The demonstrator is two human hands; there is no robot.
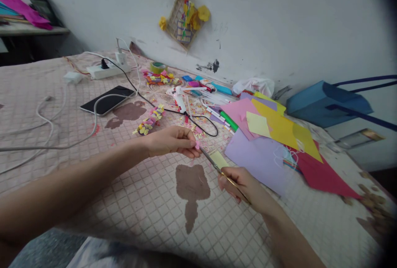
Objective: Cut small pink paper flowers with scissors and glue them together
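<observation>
**A:** And the action is centred low in the head view! The left hand (171, 142) is seen with thumb and fingers pressed together, a small pink paper scrap (197, 145) pinched at the fingertips.

**B:** Held just clear of the quilted bedspread (139, 193), too. And the other side?

**A:** A slim metal tool (214, 165), possibly scissors, is gripped by the right hand (235, 183), its fingers curled closely around the gold-toned shank. Whether any blades are spread cannot be told from here.

**B:** The key line, then: how is it laid?

**A:** Its long axis is set from about 4 o'clock at the handle end to 10 o'clock at the tip, so the tip is aimed up and left, straight at the scrap. Tip and scrap are seen touching or very nearly so; the exact contact is too small to call.

**B:** So which hand is nearer?

**A:** The left, with the scrap right at its fingertips, while the right hand sits back at about 4 o'clock from it.

**B:** And around them?

**A:** A pale yellow paper slip (218, 159) is lying under the tool, a lilac paper sheet (254, 160) is spread at 3 o'clock, and a white glue gun (180, 99) is placed at 12 o'clock.
</observation>
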